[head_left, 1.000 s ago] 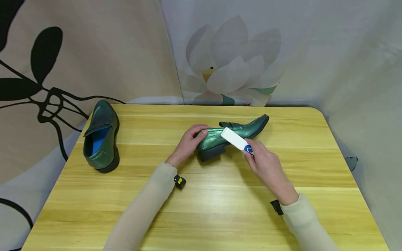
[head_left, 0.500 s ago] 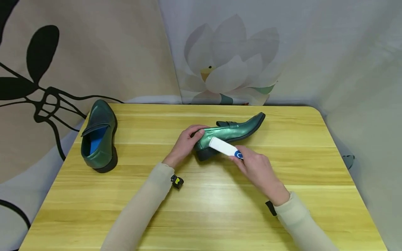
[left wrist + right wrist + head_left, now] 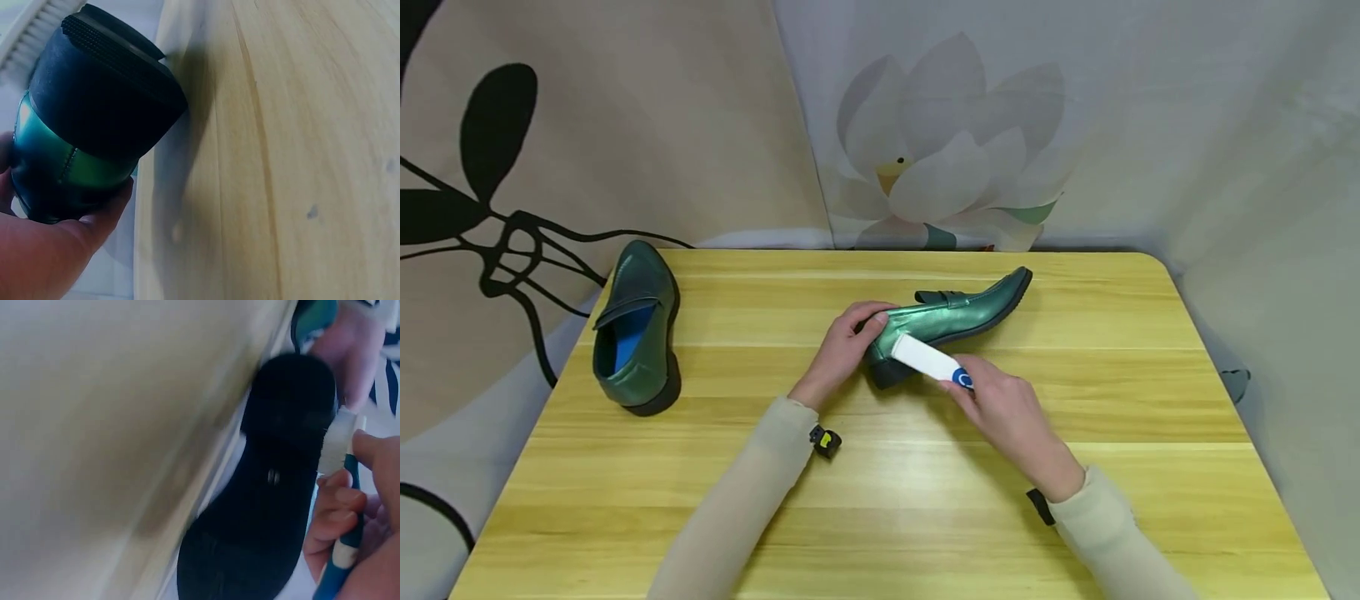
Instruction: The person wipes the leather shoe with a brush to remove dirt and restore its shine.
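Brush (image 3: 923, 357) shifts heelward along shoe (image 3: 964, 317).
Right hand (image 3: 1009, 414) grips it; left hand (image 3: 841, 348) clasps shoe from behind, apparently for steadiness.

The head camera looks forward and down; close wrist views share the held shoe (image 3: 943, 321).

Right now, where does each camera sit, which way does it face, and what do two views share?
Head: worn on the head, facing forward and down at the table; left hand, right hand, sleeves show.
Left wrist: worn there, facing the heel of the held shoe; part of left hand shows.
Right wrist: worn there, facing the shoe's sole; right hand and left hand show.
Shared: both wrist views show shoe and brush.
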